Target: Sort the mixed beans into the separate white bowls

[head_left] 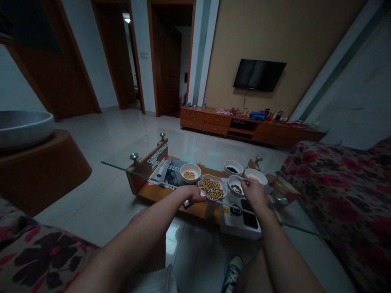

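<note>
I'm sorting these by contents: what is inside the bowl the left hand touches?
The purple-rimmed bowl by the left hand holds mixed yellowish and dark beans, heaped. What lies beneath the top layer is covered.

Both forearms were bare with no sleeves, watch or rings showing, light-coloured shorts (159, 280) covered the lap, and a dark lace-up sneaker with white laces (232, 270) was worn.

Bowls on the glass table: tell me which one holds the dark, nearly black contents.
The far white bowl, behind the bowl of green bits. The others hold yellowish or pale contents, including the heart-shaped dish by the left hand.
</note>
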Demonstrator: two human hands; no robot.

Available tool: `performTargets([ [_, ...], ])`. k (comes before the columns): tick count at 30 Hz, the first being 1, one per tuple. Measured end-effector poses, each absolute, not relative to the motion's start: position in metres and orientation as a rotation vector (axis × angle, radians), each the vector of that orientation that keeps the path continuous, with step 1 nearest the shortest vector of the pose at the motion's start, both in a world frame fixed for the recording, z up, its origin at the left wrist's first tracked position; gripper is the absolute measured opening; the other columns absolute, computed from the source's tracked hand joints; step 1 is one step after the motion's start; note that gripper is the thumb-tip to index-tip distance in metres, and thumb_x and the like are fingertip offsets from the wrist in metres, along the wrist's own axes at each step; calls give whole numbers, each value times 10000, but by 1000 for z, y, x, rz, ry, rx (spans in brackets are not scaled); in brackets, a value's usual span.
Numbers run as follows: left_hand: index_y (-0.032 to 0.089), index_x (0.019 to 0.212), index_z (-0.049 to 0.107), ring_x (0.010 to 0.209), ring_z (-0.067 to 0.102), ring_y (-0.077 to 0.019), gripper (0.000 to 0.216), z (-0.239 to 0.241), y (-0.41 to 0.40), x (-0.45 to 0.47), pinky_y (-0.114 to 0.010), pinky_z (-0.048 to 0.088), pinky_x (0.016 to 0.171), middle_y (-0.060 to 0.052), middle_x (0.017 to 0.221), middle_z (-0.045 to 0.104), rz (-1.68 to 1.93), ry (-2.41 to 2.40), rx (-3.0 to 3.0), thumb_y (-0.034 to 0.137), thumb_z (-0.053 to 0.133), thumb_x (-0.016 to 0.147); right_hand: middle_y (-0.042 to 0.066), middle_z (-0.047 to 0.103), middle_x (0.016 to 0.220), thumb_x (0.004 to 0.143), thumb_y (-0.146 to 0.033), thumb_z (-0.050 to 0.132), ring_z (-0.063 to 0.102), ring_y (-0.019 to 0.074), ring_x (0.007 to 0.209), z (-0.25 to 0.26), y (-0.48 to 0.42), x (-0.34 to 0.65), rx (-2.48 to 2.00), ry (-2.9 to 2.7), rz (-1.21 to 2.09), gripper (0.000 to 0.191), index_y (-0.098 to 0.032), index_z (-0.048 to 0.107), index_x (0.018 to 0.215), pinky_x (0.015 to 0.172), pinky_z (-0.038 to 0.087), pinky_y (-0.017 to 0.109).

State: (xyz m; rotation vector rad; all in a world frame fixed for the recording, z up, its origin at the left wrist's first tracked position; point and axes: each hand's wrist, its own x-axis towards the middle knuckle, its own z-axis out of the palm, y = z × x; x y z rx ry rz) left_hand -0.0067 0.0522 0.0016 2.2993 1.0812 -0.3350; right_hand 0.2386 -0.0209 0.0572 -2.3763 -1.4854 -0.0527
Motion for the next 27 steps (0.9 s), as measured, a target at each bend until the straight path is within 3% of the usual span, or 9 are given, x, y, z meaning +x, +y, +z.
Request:
performTargets([
  [8,226,1064,655,785,607,-230,410,17,45,-7,-320,460,730,-72,932,690,-293,1055,2331,481,479,794,58,712,930,839,-355,481,628,185,850,44,-15,223,-1870,-2093,261,291,-219,717,941,723,431,246],
  [18,210,1025,653,709,611,-217,459,10,47,-7,-306,459,664,-80,854,685,-338,1080,2268,546,445,792,69,713,961,838,-339,500,636,185,857,32,-12,204,-1903,-2248,367,287,-239,714,1002,718,423,245],
  [27,199,907,677,718,603,-211,394,14,45,-6,-299,461,709,-62,779,684,-323,1167,2235,526,504,771,55,712,974,854,-353,499,636,191,884,29,-12,198,-1917,-2284,301,280,-262,707,1017,741,423,257],
])
